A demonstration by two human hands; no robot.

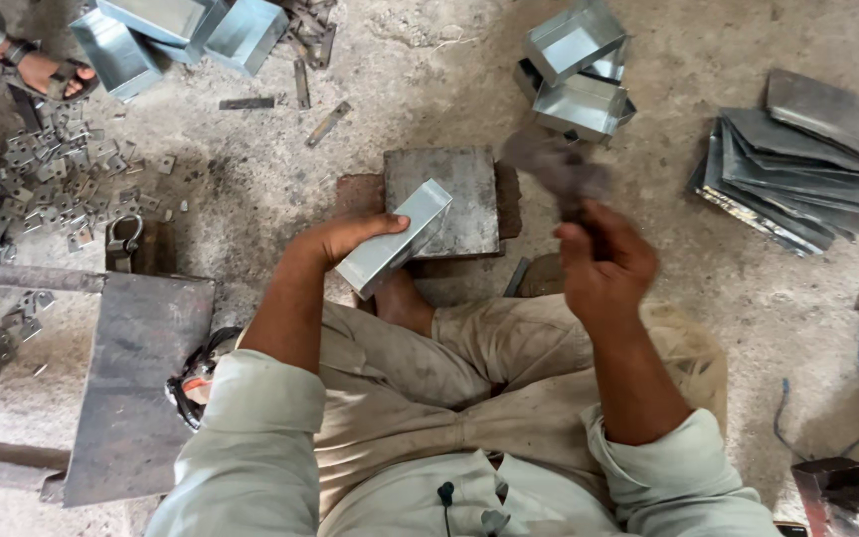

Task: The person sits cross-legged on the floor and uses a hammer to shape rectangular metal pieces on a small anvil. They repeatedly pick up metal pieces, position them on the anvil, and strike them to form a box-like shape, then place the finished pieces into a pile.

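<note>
Dusty concrete floor (429, 60) fills the view, seen from above by a person sitting on it with knees spread. Between the knees lies a square steel block (454, 199), which serves as an anvil.

The left hand (345, 239) grips a folded sheet-metal box (395, 239), silver and oblong, and holds it tilted with its far end resting on the near left corner of the block. The right hand (603, 264) is clenched around the handle of a hammer (554, 169), whose head is raised above the block's right edge and blurred by motion.

As for progress, several finished-looking boxes (579, 70) are piled on the floor just beyond the block, and more of them (176, 35) lie near the top left corner of the view. A fanned stack of flat metal sheets (797, 169) sits well off to the right, seemingly still waiting to be shaped, so the work appears partly done with a good share left.

Small metal brackets (52, 174) are scattered across the floor at the left. A heavy steel plate (136, 388) lies beside the left knee. Another person's sandalled foot (42, 72) shows at the top left edge.
</note>
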